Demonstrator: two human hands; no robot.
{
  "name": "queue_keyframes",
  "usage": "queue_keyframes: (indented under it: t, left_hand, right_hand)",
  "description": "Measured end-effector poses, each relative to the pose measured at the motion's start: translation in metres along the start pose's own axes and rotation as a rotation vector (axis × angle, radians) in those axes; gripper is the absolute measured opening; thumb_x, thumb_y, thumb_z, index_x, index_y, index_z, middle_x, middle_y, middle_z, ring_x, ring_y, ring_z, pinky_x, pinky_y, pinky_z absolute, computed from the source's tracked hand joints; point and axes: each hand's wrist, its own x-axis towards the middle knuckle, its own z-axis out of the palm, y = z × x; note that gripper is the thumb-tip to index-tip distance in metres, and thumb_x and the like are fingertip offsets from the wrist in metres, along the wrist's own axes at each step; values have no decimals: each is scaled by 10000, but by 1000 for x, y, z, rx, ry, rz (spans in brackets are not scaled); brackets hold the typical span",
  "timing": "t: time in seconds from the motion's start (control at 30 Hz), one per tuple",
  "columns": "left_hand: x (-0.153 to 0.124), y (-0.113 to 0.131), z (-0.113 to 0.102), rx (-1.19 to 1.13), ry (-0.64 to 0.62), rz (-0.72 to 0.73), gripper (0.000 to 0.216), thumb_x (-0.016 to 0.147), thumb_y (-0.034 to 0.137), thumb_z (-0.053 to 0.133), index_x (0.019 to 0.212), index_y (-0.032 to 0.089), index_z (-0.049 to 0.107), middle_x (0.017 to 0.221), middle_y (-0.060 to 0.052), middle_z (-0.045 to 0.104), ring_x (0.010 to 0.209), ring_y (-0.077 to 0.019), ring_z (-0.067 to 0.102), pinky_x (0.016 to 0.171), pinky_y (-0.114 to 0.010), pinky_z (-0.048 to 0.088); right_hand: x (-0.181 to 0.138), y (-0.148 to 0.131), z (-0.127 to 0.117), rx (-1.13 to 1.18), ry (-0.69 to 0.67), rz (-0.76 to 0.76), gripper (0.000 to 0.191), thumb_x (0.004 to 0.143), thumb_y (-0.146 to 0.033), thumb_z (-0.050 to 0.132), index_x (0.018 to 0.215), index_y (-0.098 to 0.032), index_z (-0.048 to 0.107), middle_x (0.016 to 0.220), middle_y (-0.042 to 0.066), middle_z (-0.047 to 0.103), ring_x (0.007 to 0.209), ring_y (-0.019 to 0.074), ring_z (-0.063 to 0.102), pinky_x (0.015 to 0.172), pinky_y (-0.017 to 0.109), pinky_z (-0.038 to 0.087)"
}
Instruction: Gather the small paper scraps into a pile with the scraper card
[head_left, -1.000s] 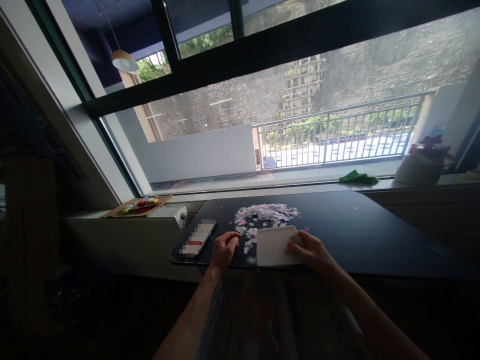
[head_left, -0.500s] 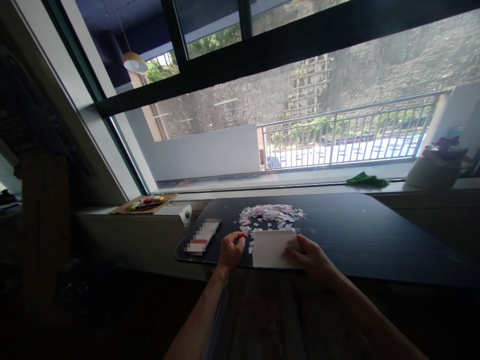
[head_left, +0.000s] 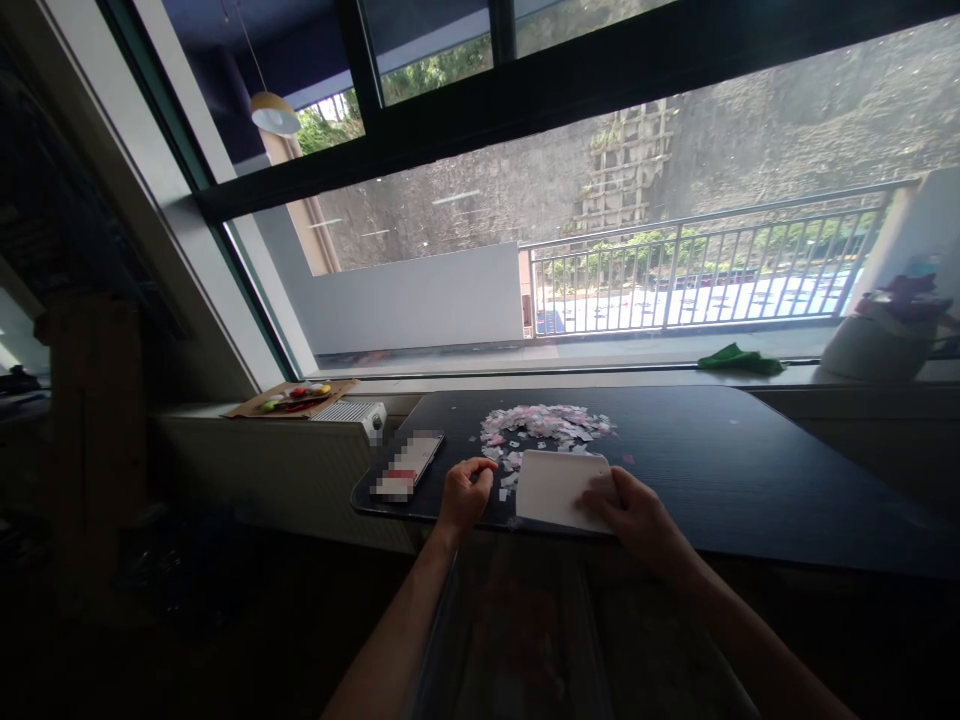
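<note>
My right hand (head_left: 628,503) is closed on the right edge of a flat white rectangular box (head_left: 553,488), thumb across its face. The box is tilted above the front of the dark table (head_left: 697,450), and I cannot tell whether it is a lid or a tray. My left hand (head_left: 466,493) is closed, thumb against curled fingers, just left of the box. Anything in its fingers is too small to make out. Behind the box lies a heap of small white and pink paper pieces (head_left: 551,424), with several loose ones by my left hand.
A phone (head_left: 411,466) lies at the table's left end. Beyond it, a radiator (head_left: 352,418) and a piece of cardboard (head_left: 337,388) with colourful items stand by the window. A green cloth (head_left: 741,358) and a white pot-like container (head_left: 874,340) are on the sill.
My right hand has moved slightly right with the white box, which now tilts more and stands farther from my left hand. The left hand keeps its closed pose.
</note>
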Motion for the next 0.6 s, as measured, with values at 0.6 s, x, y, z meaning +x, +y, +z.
queue_keyframes:
  t: [0.6]
  left_hand:
    - [0,3,0,12,-1,-26,236,746,141,505,738,192,736,636,1,683,669,-159,645,671,-253,514]
  right_hand:
    - [6,2,2,17,-36,-10,322,671,-494,692,751,-208,569,668,-13,597,612,153,541,560,279,474]
